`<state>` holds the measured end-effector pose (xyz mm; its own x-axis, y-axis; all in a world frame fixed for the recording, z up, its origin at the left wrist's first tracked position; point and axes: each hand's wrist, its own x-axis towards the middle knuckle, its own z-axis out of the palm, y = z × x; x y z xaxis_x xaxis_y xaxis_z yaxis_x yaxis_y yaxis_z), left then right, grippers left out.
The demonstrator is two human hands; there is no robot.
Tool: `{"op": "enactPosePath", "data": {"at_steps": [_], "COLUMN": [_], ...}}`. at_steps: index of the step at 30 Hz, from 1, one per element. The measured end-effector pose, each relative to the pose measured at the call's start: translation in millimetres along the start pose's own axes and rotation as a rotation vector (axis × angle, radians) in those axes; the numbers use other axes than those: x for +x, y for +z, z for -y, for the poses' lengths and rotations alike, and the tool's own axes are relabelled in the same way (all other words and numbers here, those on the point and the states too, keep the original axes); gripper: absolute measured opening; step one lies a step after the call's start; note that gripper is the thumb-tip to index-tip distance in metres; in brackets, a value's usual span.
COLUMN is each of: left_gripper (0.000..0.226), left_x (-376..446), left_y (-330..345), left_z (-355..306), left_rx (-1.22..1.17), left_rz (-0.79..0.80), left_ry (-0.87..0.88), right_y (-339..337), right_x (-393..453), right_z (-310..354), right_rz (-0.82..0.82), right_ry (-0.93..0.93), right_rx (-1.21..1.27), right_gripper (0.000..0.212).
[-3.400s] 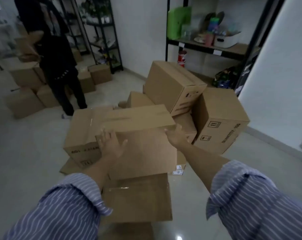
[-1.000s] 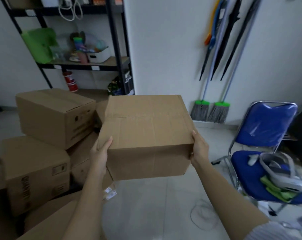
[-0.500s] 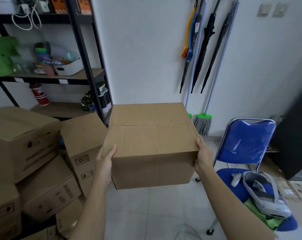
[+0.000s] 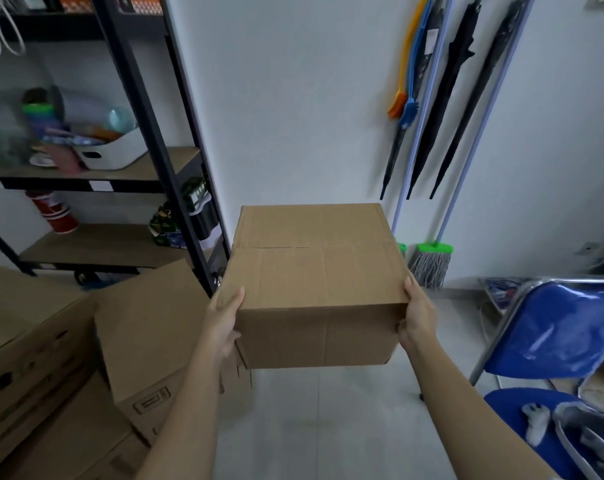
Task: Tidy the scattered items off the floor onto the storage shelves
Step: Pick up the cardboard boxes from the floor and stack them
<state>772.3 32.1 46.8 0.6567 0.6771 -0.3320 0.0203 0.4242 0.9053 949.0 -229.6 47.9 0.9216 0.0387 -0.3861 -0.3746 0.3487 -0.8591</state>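
Plain brown closed cardboard box [image 4: 316,285] is carried mid-air at frame centre, clamped between left hand [image 4: 224,322] and right hand [image 4: 418,318], palms on opposite sides. Keep it level — turn toward the black metal shelf rack [image 4: 144,109] at 10 o'clock. Count: one box held, roughly three stacked cardboard cartons [image 4: 86,358] at 8 o'clock, two green-headed mops [image 4: 430,263].

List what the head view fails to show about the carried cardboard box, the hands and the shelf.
- Brown cardboard box: its contents are hidden by closed flaps, and its underside faces away.
- Left hand and right hand: most fingers are hidden behind the box's sides.
- Black metal shelf unit: cut off by the left and top edges.
- Items around the white plastic bin: too blurred to identify.
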Motion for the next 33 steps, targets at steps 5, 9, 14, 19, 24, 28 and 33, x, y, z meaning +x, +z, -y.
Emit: {"op": "enactPosePath", "data": {"at_steps": [5, 9, 14, 19, 24, 28, 33], "left_gripper": [0.06, 0.051, 0.039, 0.04, 0.045, 0.047, 0.041], "left_x": [87, 144, 216, 299, 382, 431, 488], "left_y": [0, -2, -3, -6, -1, 0, -26], "left_z": [-29, -37, -35, -21, -5, 13, 65], "left_rx": [0.027, 0.022, 0.054, 0.044, -0.012, -0.055, -0.094], "left_rz": [-0.024, -0.07, -0.12, -0.193, -0.295, -0.353, -0.456], "left_ry": [0.057, 0.068, 0.072, 0.043, -0.085, -0.2, -0.267], "right_y": [63, 105, 146, 184, 209, 226, 248], "right_x": [56, 92, 155, 232, 317, 365, 400], "right_z": [-18, -29, -60, -93, -128, -166, -226], "right_rz": [-0.002, 0.039, 0.115, 0.092, 0.041, 0.035, 0.032], "right_ry": [0.004, 0.016, 0.045, 0.17, 0.397, 0.508, 0.594], "right_rx": [-0.034, -0.088, -0.113, -0.17, -0.27, -0.302, -0.264], "right_gripper": [0.034, 0.035, 0.04, 0.03, 0.042, 0.041, 0.036]}}
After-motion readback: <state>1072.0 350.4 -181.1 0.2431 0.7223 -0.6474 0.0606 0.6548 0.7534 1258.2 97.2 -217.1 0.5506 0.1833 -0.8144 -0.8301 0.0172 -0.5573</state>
